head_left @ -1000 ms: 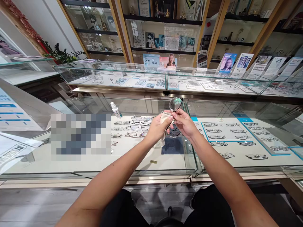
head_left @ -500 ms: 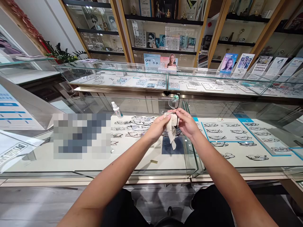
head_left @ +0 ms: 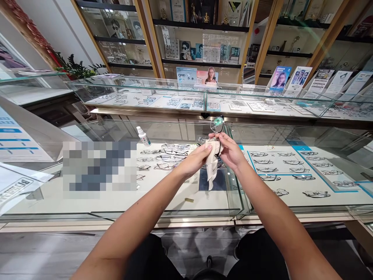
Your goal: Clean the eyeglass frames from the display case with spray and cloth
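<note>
Both my hands meet above the glass display counter (head_left: 122, 202). My left hand (head_left: 196, 158) pinches a beige cleaning cloth (head_left: 211, 163), which hangs down below my fingers. My right hand (head_left: 230, 151) grips a pair of dark-framed glasses (head_left: 217, 125), one lens standing up above my fingertips. The cloth is pressed against the lower part of the glasses, which it hides.
A small white spray bottle (head_left: 143, 136) stands on the counter glass to the left. Rows of eyeglass frames (head_left: 163, 155) lie inside the case below. A second glass counter (head_left: 204, 97) and shelves with brochures (head_left: 279, 77) stand behind. A blurred patch covers the counter's left.
The glasses turned from tilted right to more upright in my right hand. The cloth shifted from bunched in my left hand to hanging loose below the frame.
</note>
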Motion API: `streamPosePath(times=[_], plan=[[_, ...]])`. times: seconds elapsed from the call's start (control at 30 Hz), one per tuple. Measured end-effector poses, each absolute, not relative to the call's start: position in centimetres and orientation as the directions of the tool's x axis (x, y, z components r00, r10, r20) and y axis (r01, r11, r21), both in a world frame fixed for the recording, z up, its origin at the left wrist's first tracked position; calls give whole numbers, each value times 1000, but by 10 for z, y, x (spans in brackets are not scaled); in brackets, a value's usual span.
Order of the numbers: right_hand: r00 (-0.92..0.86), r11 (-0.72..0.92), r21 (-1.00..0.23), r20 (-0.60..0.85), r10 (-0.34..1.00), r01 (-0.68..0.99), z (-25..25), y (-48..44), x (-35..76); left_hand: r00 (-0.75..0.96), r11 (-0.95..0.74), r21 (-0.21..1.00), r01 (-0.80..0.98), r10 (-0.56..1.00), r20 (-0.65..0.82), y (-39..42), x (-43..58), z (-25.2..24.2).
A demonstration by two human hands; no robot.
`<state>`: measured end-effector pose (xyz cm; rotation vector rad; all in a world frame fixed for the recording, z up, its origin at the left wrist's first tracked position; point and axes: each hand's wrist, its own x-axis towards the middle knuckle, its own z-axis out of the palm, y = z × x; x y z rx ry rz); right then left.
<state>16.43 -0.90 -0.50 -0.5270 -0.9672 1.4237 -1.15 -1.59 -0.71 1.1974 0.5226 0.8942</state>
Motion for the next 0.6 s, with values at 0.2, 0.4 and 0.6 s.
streamPosePath(times=[0.2, 0.4, 0.6], plan=[[-108, 131, -784, 245, 964, -606, -7, -8, 163, 492, 2, 963, -268, 860, 135, -20, -8, -1], [-117, 125, -780, 246, 962, -613, -7, -8, 162, 443, -48, 954, -295, 878, 181, -22, -4, 6], [-138, 106, -792, 234, 963, -601, -3, -12, 160, 469, -106, 970, -221, 860, 201, -24, -7, 7]])
